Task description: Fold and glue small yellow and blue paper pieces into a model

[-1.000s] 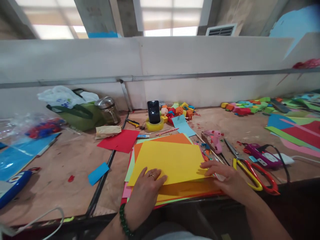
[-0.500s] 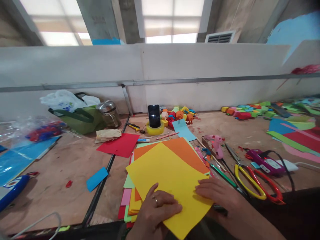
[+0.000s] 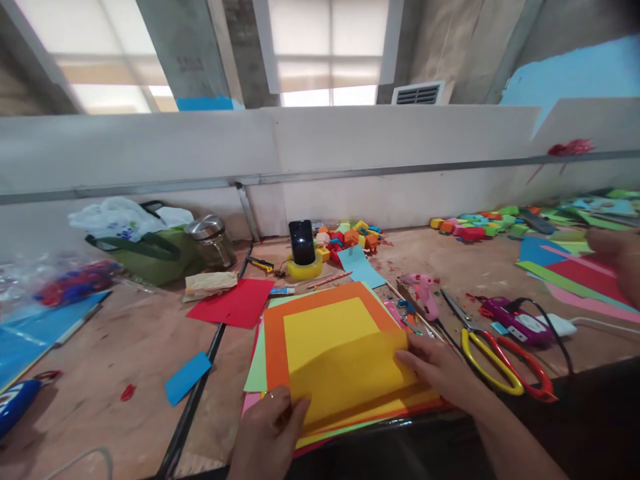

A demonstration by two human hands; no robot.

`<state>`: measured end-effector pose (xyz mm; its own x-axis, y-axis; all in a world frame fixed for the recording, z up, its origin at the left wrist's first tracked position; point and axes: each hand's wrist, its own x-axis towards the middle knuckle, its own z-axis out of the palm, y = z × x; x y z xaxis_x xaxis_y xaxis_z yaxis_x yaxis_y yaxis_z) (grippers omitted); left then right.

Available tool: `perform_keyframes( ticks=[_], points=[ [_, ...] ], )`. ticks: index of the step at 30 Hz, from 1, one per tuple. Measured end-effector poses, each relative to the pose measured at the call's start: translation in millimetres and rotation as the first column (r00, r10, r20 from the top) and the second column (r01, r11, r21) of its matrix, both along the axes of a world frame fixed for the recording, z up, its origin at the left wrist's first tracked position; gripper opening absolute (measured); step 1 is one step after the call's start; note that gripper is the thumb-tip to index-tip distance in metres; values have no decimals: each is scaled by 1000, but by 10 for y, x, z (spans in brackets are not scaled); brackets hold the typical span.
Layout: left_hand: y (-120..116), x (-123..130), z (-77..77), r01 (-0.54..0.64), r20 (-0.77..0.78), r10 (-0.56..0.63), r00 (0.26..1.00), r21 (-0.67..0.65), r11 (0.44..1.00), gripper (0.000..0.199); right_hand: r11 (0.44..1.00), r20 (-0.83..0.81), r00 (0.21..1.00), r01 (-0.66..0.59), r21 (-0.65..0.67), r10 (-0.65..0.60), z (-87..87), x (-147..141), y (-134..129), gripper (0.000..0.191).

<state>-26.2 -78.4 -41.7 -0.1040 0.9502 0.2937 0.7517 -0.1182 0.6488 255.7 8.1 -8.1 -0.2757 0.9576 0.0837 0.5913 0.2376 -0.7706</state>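
A sheet of yellow paper (image 3: 345, 360) lies on a stack of coloured sheets, its near edge curled up and over. My left hand (image 3: 270, 427) pinches the paper's near left corner between thumb and fingers. At the near right corner, my right hand (image 3: 435, 367) grips the same sheet, thumb on top. Under it an orange sheet (image 3: 275, 333) frames the yellow one, with pale green paper (image 3: 256, 370) showing at the left side of the stack.
Scissors (image 3: 493, 360), a pink glue gun (image 3: 425, 293) and a purple power strip (image 3: 520, 320) lie to the right. Red paper (image 3: 233, 303) and a blue piece (image 3: 188, 378) are on the left. A phone (image 3: 302, 241) leans in a tape roll (image 3: 305, 269); another person's hand (image 3: 617, 257) shows at far right.
The yellow sheet has turned from a diamond to square with the stack, and its near edge is now lifted. Both hands have moved to its near corners. Another person's hand has appeared at right.
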Motion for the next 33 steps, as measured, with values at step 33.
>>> perform_keyframes(
  ticks=[33],
  points=[
    [391, 51, 551, -62, -132, -36, 991, -666, 744, 29, 996, 368, 929, 9, -86, 24, -21, -360, 904, 49]
  ],
)
